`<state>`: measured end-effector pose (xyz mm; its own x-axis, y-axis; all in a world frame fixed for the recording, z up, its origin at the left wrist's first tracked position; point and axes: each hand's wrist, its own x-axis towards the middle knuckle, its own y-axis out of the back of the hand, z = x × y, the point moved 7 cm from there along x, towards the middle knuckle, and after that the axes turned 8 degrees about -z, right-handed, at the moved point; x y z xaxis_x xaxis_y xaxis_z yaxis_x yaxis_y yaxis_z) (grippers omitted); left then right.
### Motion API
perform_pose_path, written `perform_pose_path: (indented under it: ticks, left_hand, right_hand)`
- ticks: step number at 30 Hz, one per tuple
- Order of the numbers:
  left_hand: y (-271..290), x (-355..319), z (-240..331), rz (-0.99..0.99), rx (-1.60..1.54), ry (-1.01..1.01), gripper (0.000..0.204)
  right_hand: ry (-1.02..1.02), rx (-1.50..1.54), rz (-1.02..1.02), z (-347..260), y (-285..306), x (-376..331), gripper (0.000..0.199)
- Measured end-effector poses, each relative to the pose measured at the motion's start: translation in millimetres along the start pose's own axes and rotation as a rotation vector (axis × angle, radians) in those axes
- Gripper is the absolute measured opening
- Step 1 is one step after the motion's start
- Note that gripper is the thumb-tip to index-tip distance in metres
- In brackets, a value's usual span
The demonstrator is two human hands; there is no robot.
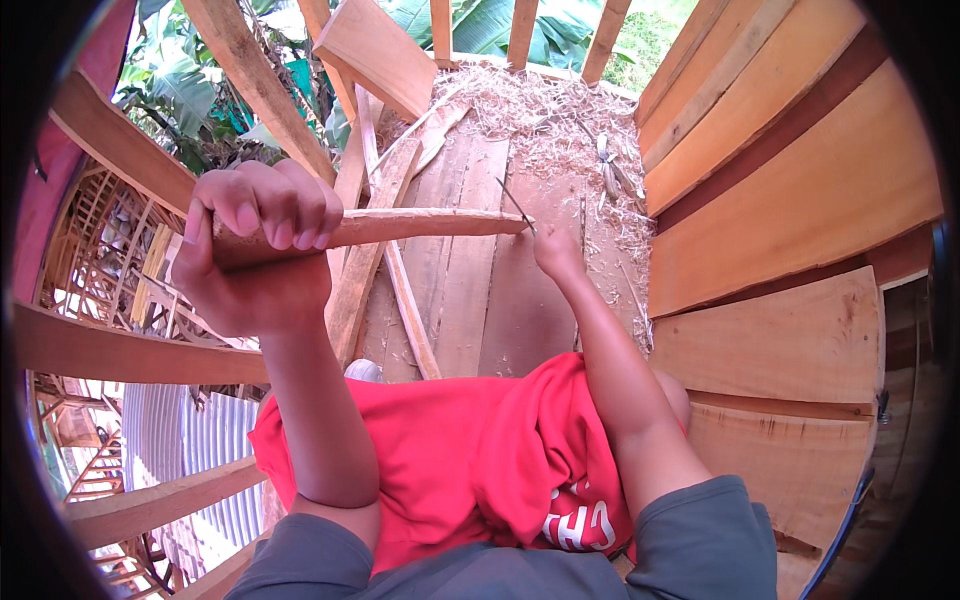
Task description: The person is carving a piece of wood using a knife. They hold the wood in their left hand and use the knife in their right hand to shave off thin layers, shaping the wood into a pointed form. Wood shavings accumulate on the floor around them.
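Observation:
My left hand (262, 235) is raised at the left, its fingers wrapped round the thick end of a long piece of wood (430, 228). The wood lies roughly level and tapers toward the right. At its far end my right hand (558, 250) is closed on a thin dark blade (515, 205), whose handle is hidden in the fist. Tilted up to the left, the blade crosses at or very near the wood's tip; whether they touch I cannot tell. A red cloth (450, 430) covers my lap.
Curly wood shavings (540, 100) cover the far plank floor (440, 280). Loose boards (375, 250) lean left of centre beneath the held wood. A plank wall (790, 210) closes the right side. Wooden rails (140, 345) line the left, with corrugated metal (210, 440) beyond.

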<state>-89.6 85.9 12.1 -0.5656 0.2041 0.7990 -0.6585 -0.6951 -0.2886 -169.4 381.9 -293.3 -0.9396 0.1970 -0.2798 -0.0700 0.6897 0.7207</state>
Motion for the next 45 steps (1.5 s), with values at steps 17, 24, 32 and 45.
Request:
perform_pose_path:
  ticks: [17,24,32,45]
  left_hand:
    - [-4.6,4.2,-3.6,0.022,-0.009,-0.005,0.030]
    - [-16.0,2.1,-5.8,-0.040,0.005,0.006,0.028]
    - [-6.8,4.3,-4.4,-0.046,-0.025,-0.004,0.031]
    - [12.2,-8.1,1.9,0.181,0.059,-0.013,0.032]
  right_hand:
    - [-0.040,0.026,0.010,-4.1,7.9,0.6,0.055]
    - [-0.089,-0.016,0.002,-3.3,13.9,-5.7,0.057]
    - [-0.053,0.015,-0.009,7.0,1.7,3.0,0.060]
    - [0.321,0.066,-0.129,-65.9,-1.9,-21.9,0.053]
